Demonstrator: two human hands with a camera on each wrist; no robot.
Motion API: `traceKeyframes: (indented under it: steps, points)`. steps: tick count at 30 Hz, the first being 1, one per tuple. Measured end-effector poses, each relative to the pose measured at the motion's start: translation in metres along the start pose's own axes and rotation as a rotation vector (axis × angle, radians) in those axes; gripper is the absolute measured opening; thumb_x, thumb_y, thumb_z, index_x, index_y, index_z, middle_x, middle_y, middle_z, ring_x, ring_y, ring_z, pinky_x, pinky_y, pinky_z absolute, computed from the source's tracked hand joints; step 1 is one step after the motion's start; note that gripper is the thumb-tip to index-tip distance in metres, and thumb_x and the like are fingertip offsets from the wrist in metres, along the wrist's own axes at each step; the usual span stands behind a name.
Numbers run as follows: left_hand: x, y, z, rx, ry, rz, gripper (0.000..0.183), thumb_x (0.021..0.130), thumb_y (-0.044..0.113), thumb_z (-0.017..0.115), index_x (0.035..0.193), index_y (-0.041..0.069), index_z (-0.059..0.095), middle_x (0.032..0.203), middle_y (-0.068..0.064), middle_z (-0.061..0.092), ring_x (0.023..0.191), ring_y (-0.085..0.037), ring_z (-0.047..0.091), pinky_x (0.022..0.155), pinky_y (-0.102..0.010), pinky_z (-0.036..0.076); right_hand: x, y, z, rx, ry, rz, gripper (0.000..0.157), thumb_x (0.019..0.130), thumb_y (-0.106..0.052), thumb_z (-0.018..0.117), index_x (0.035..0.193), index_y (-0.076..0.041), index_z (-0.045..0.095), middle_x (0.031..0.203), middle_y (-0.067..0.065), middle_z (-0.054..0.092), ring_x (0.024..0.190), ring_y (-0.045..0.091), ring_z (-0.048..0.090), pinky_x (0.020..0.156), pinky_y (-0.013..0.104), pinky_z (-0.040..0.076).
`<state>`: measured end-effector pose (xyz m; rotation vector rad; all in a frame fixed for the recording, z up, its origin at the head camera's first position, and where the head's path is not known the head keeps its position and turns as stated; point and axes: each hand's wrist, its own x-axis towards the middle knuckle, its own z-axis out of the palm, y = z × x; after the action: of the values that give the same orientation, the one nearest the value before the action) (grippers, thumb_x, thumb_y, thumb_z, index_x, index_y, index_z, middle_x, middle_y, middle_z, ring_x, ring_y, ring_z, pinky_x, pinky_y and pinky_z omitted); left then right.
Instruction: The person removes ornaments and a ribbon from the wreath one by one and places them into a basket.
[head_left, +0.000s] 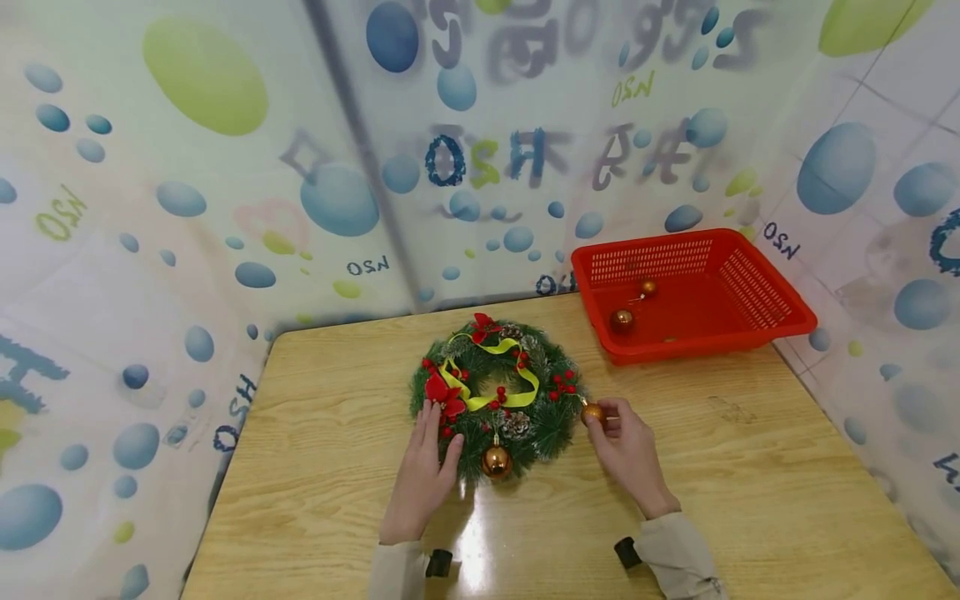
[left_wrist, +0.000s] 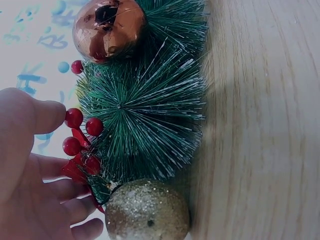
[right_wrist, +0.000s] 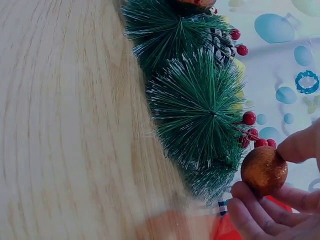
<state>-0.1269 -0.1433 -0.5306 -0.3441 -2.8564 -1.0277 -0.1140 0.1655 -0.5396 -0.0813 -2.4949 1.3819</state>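
A green Christmas wreath (head_left: 551,433) with red berries, pinecones and a yellow ribbon lies on the table. My left hand (head_left: 422,483) rests at its near left edge, fingers extended by a red fabric flower (head_left: 444,394). At the wreath's right edge, my right hand (head_left: 628,454) pinches a small orange glitter ball ornament (right_wrist: 264,171) between thumb and fingers, close to a berry cluster (head_left: 562,385). A shiny copper ball ornament (head_left: 497,461) hangs at the near side. The left wrist view shows a gold glitter ball (left_wrist: 148,212) below the left hand's berries.
A red plastic basket (head_left: 697,350) stands at the back right of the wooden table (head_left: 322,467). Inside are a copper ball (head_left: 622,321) and a smaller orange ball (head_left: 648,287). A bubble-patterned curtain (head_left: 360,250) hangs behind the table.
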Motion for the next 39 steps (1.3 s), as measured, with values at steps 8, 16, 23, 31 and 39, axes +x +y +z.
traceKeyframes:
  steps: [8, 16, 23, 31, 39]
  points:
    - [-0.001, 0.000, -0.001, -0.011, -0.010, -0.020, 0.070, 0.108, 0.041, 0.046, 0.160, -0.001, 0.024, 0.169, -0.020, 0.016, 0.154, -0.043, 0.022, 0.123, -0.059, 0.026, 0.003, -0.001, 0.000, 0.027, 0.004, 0.041, 0.028, 0.102, -0.023, 0.061, 0.121, -0.003, 0.063, 0.107, 0.013, 0.072, 0.090, 0.022, 0.070, 0.076, 0.023, 0.058]
    - [-0.001, -0.001, 0.000, -0.012, -0.005, -0.009, 0.070, 0.108, 0.041, 0.045, 0.159, -0.002, 0.024, 0.168, -0.022, 0.016, 0.153, -0.044, 0.022, 0.122, -0.060, 0.026, 0.008, -0.006, -0.001, 0.028, 0.015, 0.024, 0.030, 0.102, -0.026, 0.061, 0.121, -0.002, 0.064, 0.106, 0.014, 0.073, 0.090, 0.023, 0.069, 0.076, 0.021, 0.058]
    - [-0.001, -0.001, -0.001, -0.016, 0.009, -0.001, 0.070, 0.108, 0.041, 0.045, 0.159, -0.002, 0.025, 0.168, -0.022, 0.017, 0.153, -0.043, 0.022, 0.123, -0.059, 0.026, 0.009, -0.012, 0.000, 0.051, 0.030, 0.013, 0.028, 0.102, -0.025, 0.062, 0.119, -0.003, 0.066, 0.102, 0.013, 0.074, 0.089, 0.021, 0.069, 0.075, 0.018, 0.057]
    - [-0.002, -0.001, 0.000, -0.008, -0.003, -0.005, 0.070, 0.108, 0.040, 0.046, 0.160, -0.002, 0.024, 0.168, -0.021, 0.017, 0.153, -0.044, 0.022, 0.123, -0.059, 0.026, 0.014, -0.016, 0.000, 0.053, 0.032, 0.023, 0.029, 0.101, -0.023, 0.062, 0.120, -0.002, 0.065, 0.105, 0.014, 0.073, 0.091, 0.024, 0.069, 0.076, 0.019, 0.057]
    - [-0.002, -0.001, 0.000, -0.013, -0.008, -0.017, 0.070, 0.108, 0.041, 0.046, 0.160, 0.000, 0.023, 0.169, -0.020, 0.017, 0.154, -0.042, 0.022, 0.123, -0.058, 0.025, 0.016, -0.022, 0.002, 0.088, 0.003, 0.011, 0.028, 0.100, -0.022, 0.065, 0.120, -0.002, 0.066, 0.102, 0.014, 0.074, 0.091, 0.025, 0.070, 0.075, 0.019, 0.058]
